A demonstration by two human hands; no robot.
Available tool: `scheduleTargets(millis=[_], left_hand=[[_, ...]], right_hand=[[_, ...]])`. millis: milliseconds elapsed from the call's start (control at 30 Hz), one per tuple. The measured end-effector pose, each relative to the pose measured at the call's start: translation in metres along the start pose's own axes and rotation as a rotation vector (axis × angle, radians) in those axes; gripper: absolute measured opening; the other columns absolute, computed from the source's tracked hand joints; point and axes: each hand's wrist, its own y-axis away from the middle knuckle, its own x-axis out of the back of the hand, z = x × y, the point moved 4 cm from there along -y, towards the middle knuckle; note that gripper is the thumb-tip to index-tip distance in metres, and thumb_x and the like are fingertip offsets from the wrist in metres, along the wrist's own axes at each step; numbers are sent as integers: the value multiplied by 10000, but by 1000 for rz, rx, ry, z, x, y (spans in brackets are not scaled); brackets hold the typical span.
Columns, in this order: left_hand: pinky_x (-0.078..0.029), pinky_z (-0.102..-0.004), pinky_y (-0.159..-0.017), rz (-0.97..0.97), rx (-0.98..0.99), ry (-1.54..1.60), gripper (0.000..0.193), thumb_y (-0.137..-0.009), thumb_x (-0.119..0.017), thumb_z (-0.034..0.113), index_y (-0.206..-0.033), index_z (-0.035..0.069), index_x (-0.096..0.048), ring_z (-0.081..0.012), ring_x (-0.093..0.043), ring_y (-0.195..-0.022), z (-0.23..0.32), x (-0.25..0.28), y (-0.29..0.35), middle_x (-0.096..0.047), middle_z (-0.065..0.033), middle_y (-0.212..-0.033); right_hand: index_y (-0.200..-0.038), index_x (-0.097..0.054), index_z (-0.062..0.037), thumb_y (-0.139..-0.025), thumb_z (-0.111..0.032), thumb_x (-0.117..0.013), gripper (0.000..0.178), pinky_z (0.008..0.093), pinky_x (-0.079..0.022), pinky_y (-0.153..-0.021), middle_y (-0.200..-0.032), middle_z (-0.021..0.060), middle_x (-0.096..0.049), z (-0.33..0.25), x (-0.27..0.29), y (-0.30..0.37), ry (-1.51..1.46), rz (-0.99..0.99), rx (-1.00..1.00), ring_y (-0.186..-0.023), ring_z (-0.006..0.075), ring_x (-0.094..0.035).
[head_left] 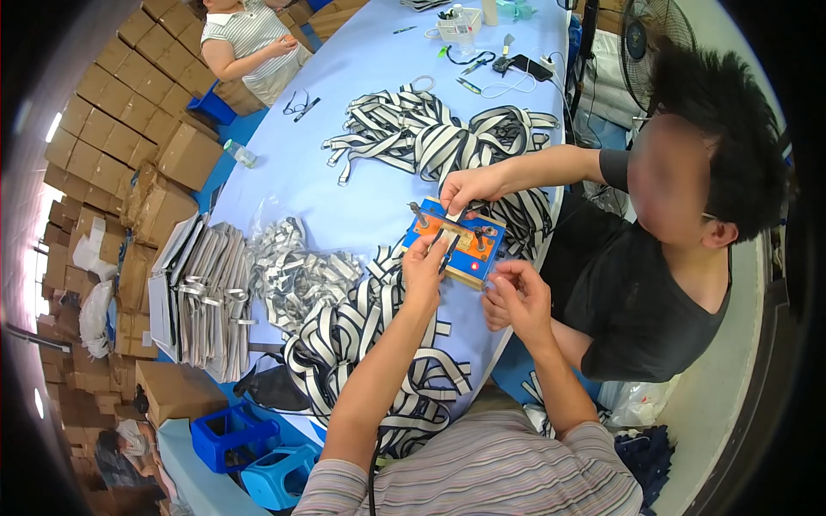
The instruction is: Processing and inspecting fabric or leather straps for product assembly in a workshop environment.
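A blue-and-orange block-shaped fixture (465, 264) with metal clamps and a small red light sits on a wooden base near the table's right edge. My left hand (422, 268) pinches a black-and-white webbing strap (448, 242) over the fixture. A co-worker's hand (471, 187) reaches in from the right and grips the far side of the same spot. Just right of the fixture is my right hand (525, 301), its fingers curled together; what they hold, if anything, is hidden. The co-worker's other hand (493, 311) is beside it, partly covered.
Heaped striped straps (344, 344) lie by my left forearm, with another pile (439, 138) farther back. Plastic-wrapped pieces (297, 267) and stacked grey-white bundles (206, 297) stand left. Cables, a phone (531, 68) and a basket (459, 26) are at the back. Blue stools (232, 439) stand below.
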Motion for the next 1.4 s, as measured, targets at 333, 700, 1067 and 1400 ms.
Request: scheduleTargets(millis=[333, 700, 1067, 1400], left_hand=[[-360, -151, -497, -193, -261, -52, 82, -755, -582, 13, -836, 25, -577, -28, -477, -621, 22, 33, 72, -559, 3, -767], [-393, -183, -622, -330, -516, -240, 96, -750, -543, -50, -838, -18, -561, -77, -498, -714, 46, 58, 111, -551, -46, -802], [-413, -254, -754, -201, -415, 6, 129, -731, -533, -49, -843, 15, -546, -139, -534, -808, 58, 84, 130, -564, -85, -858], [-421, -235, -696, -323, -496, 103, 168, -720, -546, -50, -880, 1, -557, -150, -530, -803, 56, 89, 158, -556, -94, -865]], right_hand=[[-795, -547, 9, -726, -17, -568, 77, 229, -411, -604, -736, 60, -541, -28, -54, -1, 203, -219, 339, -677, 127, -514], [-755, -545, -55, -669, -113, -631, 135, 330, -354, -779, -780, 36, -535, -63, -87, 30, 436, -379, 695, -781, 207, -517], [-1181, -367, 56, -871, -391, -395, 545, 345, -334, -911, -1161, 150, -459, -46, -92, 34, -114, -485, 393, -1031, 227, -478], [-866, -577, -72, -651, -135, -684, 249, 403, -360, -859, -775, 28, -593, -65, -102, 77, 301, -376, 609, -743, 189, -556]])
